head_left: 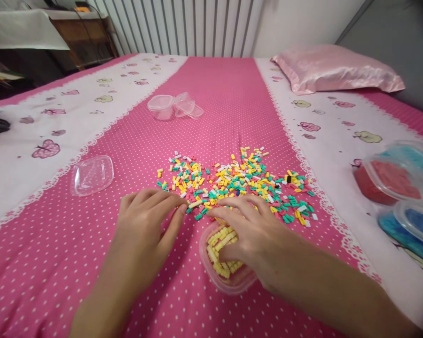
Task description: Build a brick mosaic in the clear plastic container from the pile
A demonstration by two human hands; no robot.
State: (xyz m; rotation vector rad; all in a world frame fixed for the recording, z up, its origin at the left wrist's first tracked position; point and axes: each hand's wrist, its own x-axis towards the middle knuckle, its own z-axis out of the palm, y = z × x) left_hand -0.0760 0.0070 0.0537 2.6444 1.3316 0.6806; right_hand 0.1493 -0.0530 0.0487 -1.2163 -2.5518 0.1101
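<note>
A scatter of small coloured bricks [239, 180], yellow, green, pink and white, lies on the pink dotted bedspread [211, 108]. My left hand [146, 225] pinches a pale yellow brick [194, 204] at the near edge of the scatter. My right hand [254, 234] rests over a small clear tub [225, 274] holding yellow bricks, its fingers spread and reaching to the near bricks; I cannot see anything held in it.
A clear lid [91, 174] lies at the left. Empty clear tubs and lids [174, 106] sit further back. At the right edge stand tubs of red [386, 180] and blue [412, 225] bricks. A pink pillow [334, 68] lies at the back right.
</note>
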